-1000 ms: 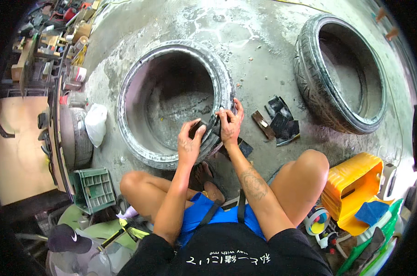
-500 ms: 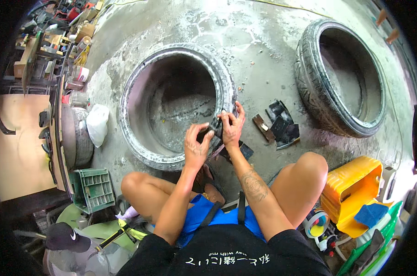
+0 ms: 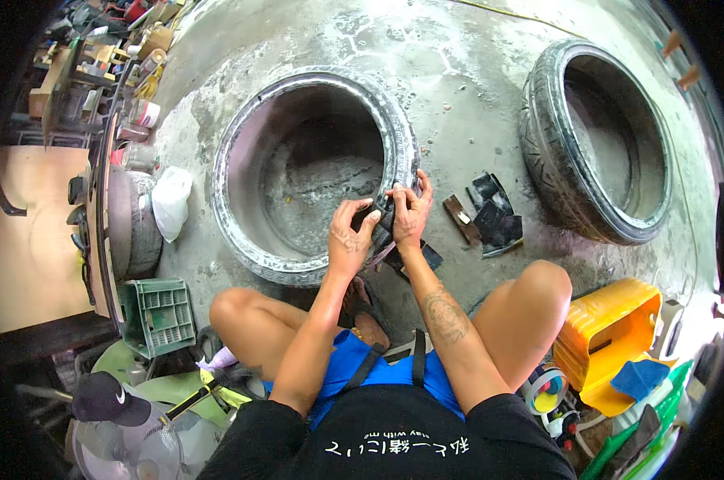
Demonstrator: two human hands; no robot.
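Note:
A worn tyre (image 3: 232,228) lies on its side on the floor in front of me, its rim and sidewall smeared whitish. At its near right edge, my left hand (image 3: 351,238) pinches a small black rubbery piece (image 3: 384,218) between thumb and fingers. My right hand (image 3: 408,216) is closed on the same edge, thumb against the black piece and fingers over the tyre's outer side. The fingers hide much of the piece, and I cannot tell whether it is fixed to the tyre.
Black flat scraps (image 3: 498,222) and a brown block (image 3: 462,218) lie right of the tyre. A second tyre (image 3: 542,160) leans farther right. A yellow bin (image 3: 610,320) stands near right. On the left are a green crate (image 3: 158,316), a white bag (image 3: 171,204) and a wooden board (image 3: 42,240).
The whole view has shifted slightly, tyre and hands together. Both hands keep their grip at the same part of the tyre's edge, with only slight finger movement.

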